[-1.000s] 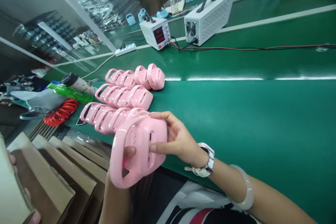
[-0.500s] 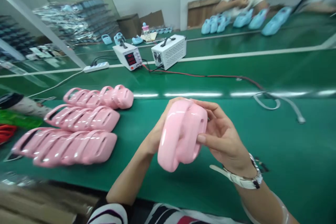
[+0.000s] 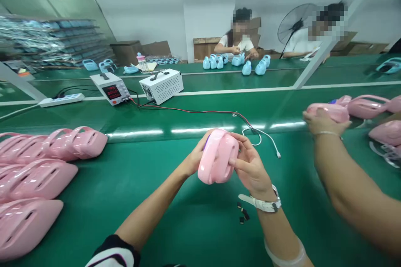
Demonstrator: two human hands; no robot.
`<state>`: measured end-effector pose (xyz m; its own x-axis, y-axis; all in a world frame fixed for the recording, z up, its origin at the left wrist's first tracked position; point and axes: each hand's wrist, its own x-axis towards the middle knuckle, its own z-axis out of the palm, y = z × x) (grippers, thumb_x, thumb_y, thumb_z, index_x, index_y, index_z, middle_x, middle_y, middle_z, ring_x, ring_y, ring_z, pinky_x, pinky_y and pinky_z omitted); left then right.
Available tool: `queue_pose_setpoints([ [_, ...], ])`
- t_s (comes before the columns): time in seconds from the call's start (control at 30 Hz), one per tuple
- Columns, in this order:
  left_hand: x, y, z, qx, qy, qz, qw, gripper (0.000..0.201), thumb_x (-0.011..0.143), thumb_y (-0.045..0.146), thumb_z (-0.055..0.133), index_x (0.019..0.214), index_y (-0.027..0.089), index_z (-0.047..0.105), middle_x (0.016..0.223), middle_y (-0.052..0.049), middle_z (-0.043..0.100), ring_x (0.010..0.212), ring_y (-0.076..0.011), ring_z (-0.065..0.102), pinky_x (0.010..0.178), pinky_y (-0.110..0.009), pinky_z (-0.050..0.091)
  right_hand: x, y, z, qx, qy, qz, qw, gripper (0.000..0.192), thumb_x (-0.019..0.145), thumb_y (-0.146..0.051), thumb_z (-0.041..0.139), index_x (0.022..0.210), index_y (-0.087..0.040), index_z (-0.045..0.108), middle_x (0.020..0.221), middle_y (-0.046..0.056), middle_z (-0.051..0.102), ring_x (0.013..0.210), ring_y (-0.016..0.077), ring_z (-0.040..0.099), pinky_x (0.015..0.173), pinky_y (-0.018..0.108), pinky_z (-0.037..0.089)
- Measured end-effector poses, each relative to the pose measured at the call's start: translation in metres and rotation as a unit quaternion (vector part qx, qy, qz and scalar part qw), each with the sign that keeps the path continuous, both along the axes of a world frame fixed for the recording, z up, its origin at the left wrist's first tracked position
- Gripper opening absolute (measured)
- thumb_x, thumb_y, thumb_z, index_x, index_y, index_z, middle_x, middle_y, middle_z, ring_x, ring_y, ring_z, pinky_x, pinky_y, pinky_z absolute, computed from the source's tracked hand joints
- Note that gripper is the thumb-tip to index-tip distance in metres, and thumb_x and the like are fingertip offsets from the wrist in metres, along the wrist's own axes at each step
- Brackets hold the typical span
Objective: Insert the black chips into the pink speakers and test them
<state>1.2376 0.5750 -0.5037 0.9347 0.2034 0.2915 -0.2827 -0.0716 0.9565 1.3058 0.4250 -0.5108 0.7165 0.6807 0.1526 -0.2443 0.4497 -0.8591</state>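
Head view, pink casing (image 3: 217, 156) held above the green belt (image 3: 175, 200) at centre, left hand (image 3: 196, 158) clasping its 9 o'clock side, right hand (image 3: 250, 167) closed round its 3 o'clock side, rows of pink shells (image 3: 40, 175) at 9 o'clock, a co-worker's hand (image 3: 322, 121) at 2 o'clock grasping another pink piece (image 3: 332, 110)

bare green belt (image 3: 175, 217) ahead, pink shells (image 3: 46, 175) left, co-worker's arm (image 3: 344, 183) right

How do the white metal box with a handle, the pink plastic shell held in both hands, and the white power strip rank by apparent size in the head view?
1. Pink plastic shell, though nearness enlarges it.
2. White metal box, about alike; order unsure.
3. White power strip.
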Motion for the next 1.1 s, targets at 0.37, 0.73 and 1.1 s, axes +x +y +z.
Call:
queue_pose_setpoints([
  [0.37, -0.076, -0.012, 0.015, -0.056, 0.024, -0.108, 0.992, 0.072, 0.067, 0.03, 0.078, 0.13, 0.027, 0.043, 0.146, -0.008, 0.04, 0.135, -0.0343, 0.039, 0.112, -0.05, 0.032, -0.055, -0.01, -0.004, 0.066, -0.039, 0.063, 0.995, 0.055, 0.06, -0.026, 0.088, 0.109, -0.034, 0.065, 0.133, 0.001, 0.059, 0.117, 0.0234, 0.058, 0.09, 0.035, 0.054],
  [0.73, -0.179, 0.011, -0.001, -0.076, 0.084, 0.132, 0.985, 0.072, 0.065, 0.023, 0.071, 0.13, 0.026, 0.039, 0.128, -0.004, 0.047, 0.107, -0.0223, 0.052, 0.09, -0.03, 0.044, -0.121, 0.046, -0.026, 0.004, 0.002, 0.196, 0.981, 0.06, 0.064, -0.029, 0.086, 0.119, -0.04, 0.063, 0.138, 0.0, 0.055, 0.12, 0.0255, 0.056, 0.089, 0.036, 0.055],
  [1.1, -0.207, 0.018, -0.047, -0.178, 0.141, 0.153, 0.962, 0.06, 0.073, 0.028, 0.062, 0.128, 0.024, 0.038, 0.123, -0.005, 0.047, 0.107, -0.0226, 0.049, 0.089, -0.031, 0.04, -0.147, 0.055, -0.057, -0.122, 0.095, 0.194, 0.969, 0.05, 0.069, -0.04, 0.078, 0.116, -0.036, 0.061, 0.113, 0.001, 0.063, 0.08, 0.0174, 0.061, 0.062, 0.027, 0.053],
])
